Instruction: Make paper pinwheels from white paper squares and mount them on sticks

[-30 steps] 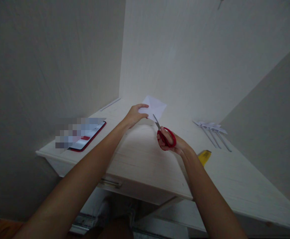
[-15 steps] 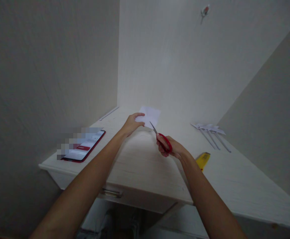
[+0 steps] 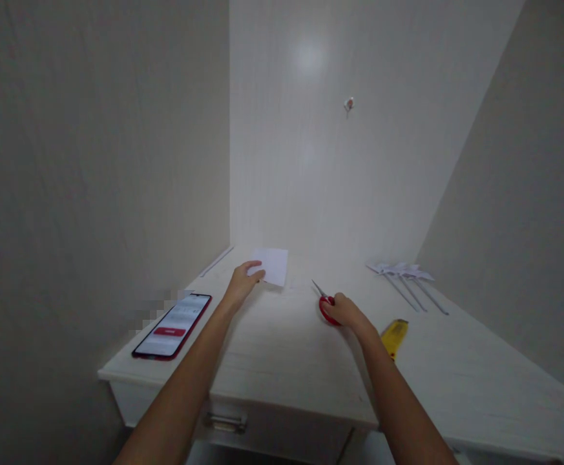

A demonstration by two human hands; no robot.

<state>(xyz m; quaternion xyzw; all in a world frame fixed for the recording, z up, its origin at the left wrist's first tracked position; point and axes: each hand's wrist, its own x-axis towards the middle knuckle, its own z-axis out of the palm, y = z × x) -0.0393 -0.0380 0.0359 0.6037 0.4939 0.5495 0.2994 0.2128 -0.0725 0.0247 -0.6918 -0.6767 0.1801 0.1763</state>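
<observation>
My left hand [image 3: 241,281] pinches the near left corner of a white sheet of paper [image 3: 271,265] that lies flat or nearly flat on the white desk [image 3: 286,355]. To its right, my right hand [image 3: 344,309] is closed over the red handles of a pair of scissors [image 3: 324,301], which rest low on the desk with the blades pointing up and to the left. The scissors and the paper are apart.
A phone in a red case [image 3: 174,325] lies with its screen lit at the desk's left edge. A yellow utility knife [image 3: 395,336] lies right of my right wrist. Several white paper pinwheels on sticks [image 3: 404,276] lie at the back right. A drawer handle [image 3: 225,422] shows below the front edge.
Both hands have come down to the desk. The paper went from held up in the air to lying on the surface, and the scissors moved away from it to the right.
</observation>
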